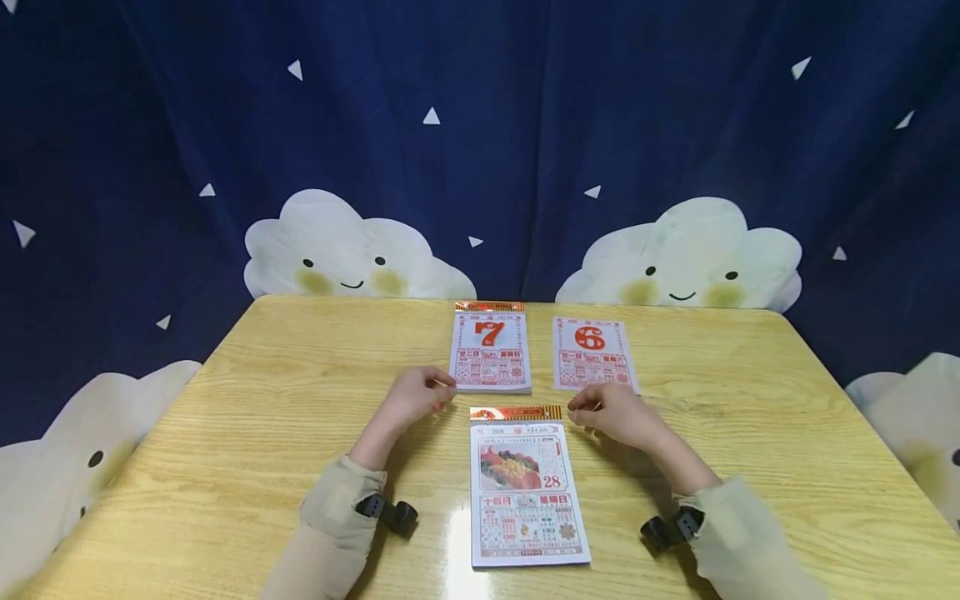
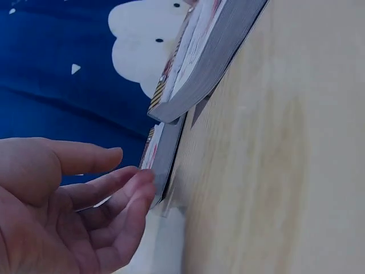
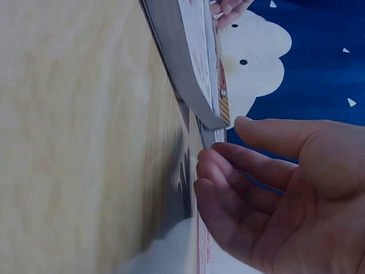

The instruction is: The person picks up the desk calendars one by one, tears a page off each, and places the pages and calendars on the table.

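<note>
Lying face up on the wooden table (image 1: pixel 750 408), the near calendar (image 1: pixel 528 521) is located between the two forearms, with its metallic orange header strip (image 1: pixel 517 413) at the far end. Its page bears a food photograph, a red 28 and printed columns. In both wrist views the header end appears to bend slightly up from the wood, with shadow beneath.

Left hand (image 1: pixel 418 392): located at the near left corner of the far calendar (image 1: pixel 490 354), whose page shows a large red 7. Thumb and fingers are loosely bent and apart, with nothing gripped. Whether the fingertips touch that corner cannot be determined.

Right hand (image 1: pixel 617 412): located just right of the header strip, in front of a thin sheet (image 1: pixel 592 354) marked with a large red 6. Thumb and fingers are likewise apart and loosely bent, with nothing gripped. The hand overlaps the sheet's near edge in the head view; contact cannot be confirmed.

Far calendar and sheet lie side by side near the table's far edge, a strip of wood between them. Both forearms wear beige sleeves (image 1: pixel 330 521) and black wrist cameras (image 1: pixel 401 518). Behind the table hangs a dark blue curtain (image 1: pixel 510 150) printed with white triangles and smiling clouds (image 1: pixel 345 242)
</note>
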Motion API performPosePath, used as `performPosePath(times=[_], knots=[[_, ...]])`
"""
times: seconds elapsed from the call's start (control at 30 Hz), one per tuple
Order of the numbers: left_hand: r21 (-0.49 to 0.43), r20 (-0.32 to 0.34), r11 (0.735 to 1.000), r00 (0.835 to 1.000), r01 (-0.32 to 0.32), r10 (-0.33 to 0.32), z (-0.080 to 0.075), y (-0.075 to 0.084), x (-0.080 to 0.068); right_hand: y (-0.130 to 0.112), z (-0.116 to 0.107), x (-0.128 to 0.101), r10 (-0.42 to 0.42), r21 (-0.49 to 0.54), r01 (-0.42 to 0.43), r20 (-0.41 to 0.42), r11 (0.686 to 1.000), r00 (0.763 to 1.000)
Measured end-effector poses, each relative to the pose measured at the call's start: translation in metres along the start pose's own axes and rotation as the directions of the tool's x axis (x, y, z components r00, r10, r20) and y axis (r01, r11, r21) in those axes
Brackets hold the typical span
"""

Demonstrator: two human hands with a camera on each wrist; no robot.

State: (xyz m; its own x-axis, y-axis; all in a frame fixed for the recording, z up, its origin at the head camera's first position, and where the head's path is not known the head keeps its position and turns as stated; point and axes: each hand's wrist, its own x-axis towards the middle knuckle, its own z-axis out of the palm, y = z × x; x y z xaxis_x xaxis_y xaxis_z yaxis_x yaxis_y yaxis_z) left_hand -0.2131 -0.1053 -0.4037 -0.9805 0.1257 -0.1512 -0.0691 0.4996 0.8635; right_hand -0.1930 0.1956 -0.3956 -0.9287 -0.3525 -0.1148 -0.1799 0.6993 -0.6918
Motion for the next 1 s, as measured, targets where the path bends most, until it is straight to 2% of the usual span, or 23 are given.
performPosePath(times=[0.23, 0.4, 0.5, 0.63, 1.0], knots=[[0.020, 0.129, 1.000, 0.992, -0.014, 0.012, 0.008, -0.003, -0.012, -0.006, 0.011, -0.010, 0.072, 0.024, -0.073, 0.023, 0.997, 0.997], [0.088, 0.170, 0.996, 0.985, -0.027, 0.012, 0.014, -0.002, -0.019, -0.007, 0.020, -0.014, 0.077, 0.018, -0.077, 0.006, 0.997, 0.997], [0.169, 0.169, 0.985, 0.986, -0.043, 0.014, 0.018, -0.002, -0.023, -0.008, 0.024, -0.017, 0.076, -0.009, -0.076, -0.006, 0.997, 0.997], [0.232, 0.147, 0.971, 0.989, -0.051, 0.017, 0.020, -0.001, -0.027, -0.011, 0.027, -0.018, 0.066, -0.039, -0.067, -0.030, 0.997, 0.997], [0.164, 0.155, 0.985, 0.987, -0.055, 0.029, 0.019, 0.006, -0.025, -0.013, 0.025, -0.016, 0.073, -0.038, -0.075, -0.063, 0.996, 0.995]])
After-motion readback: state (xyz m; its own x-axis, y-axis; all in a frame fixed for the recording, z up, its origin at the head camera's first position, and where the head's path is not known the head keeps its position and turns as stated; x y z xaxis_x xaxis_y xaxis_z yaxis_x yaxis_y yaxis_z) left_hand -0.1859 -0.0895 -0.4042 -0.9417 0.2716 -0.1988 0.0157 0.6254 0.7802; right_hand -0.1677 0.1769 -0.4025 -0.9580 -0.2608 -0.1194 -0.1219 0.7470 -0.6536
